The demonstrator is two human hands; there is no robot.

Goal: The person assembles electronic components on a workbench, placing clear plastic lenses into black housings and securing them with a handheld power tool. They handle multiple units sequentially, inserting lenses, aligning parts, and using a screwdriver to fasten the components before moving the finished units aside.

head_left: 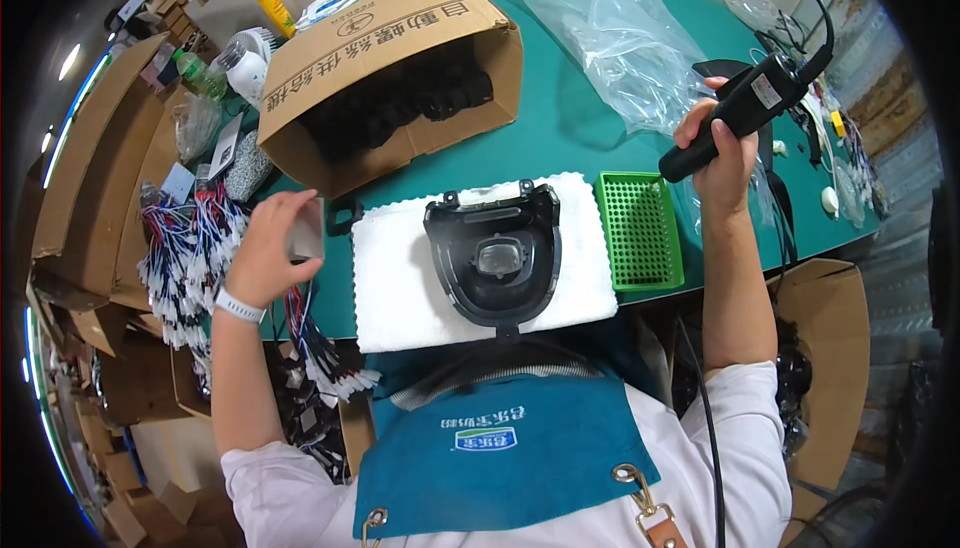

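Observation:
A black plastic housing (547,288) lies open side up on a white cloth (395,293), a squarish clear piece (498,258) at its middle. My right hand (725,153) is wrapped round a black corded electric screwdriver (738,113), raised right of the cloth with its narrow end toward the green basket (638,281). At the cloth's left edge, my left hand (268,248) curves its thumb and fingers about a small greyish see-through piece (306,231); its exact kind is unclear. A small black part (345,218) lies beside that hand.
A cardboard box (385,33) of black parts stands tipped open behind the cloth. Bundles of coloured wires with white connectors (185,278) hang at the left. Clear plastic bags (625,43) spread over the green table (560,123). Bottles (245,68) stand at the back left.

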